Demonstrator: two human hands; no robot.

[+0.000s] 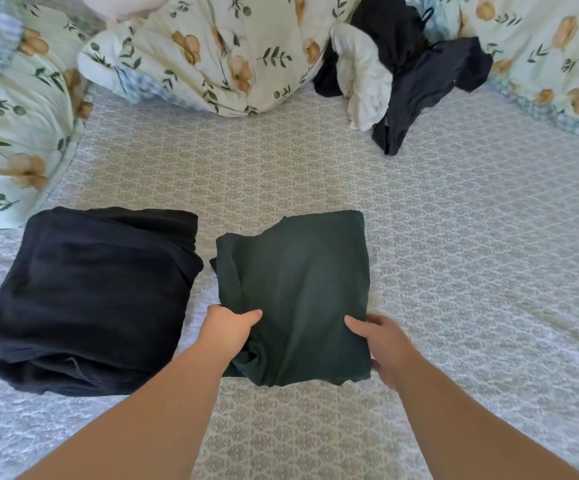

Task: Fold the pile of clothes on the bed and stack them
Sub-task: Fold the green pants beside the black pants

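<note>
1. While both hands grip its near edge, left hand (230, 327) and right hand (381, 344), the folded dark green garment (295, 292) lies on the bedsheet (454, 237).
2. Likely next: lifting it onto the navy folded stack (87, 299) just beside.
3. Unfolded clothes pile (399, 74) waits, well apart.

Both bare forearms reach forward. Left hand (230, 329) grips near-left corner of green folded garment (298, 289), thumb on top. Right hand (383, 344) grips near-right corner likewise.
</note>
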